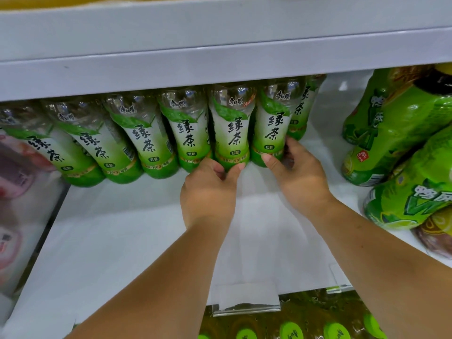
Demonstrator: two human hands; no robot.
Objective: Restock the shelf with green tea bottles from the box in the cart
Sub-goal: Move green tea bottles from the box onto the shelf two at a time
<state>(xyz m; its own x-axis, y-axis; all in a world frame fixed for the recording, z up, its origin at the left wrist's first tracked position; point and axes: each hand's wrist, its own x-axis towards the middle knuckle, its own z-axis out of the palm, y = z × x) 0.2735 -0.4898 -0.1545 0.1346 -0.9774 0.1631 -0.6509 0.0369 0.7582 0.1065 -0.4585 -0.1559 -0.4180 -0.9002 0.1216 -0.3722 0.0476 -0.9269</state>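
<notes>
A row of several green tea bottles with white-and-green labels stands at the back of the white shelf. My left hand grips the base of one bottle in the row, thumb and fingers curled round it. My right hand grips the base of the neighbouring bottle at the row's right end. Both bottles stand upright, touching each other. Another green tea bottle shows behind them. The box and the cart are out of view.
The upper shelf board hangs low over the bottle tops. Large bright green bottles fill the right side. Pink-labelled packs sit at the left. Green caps on a lower shelf show below a clear price tag holder.
</notes>
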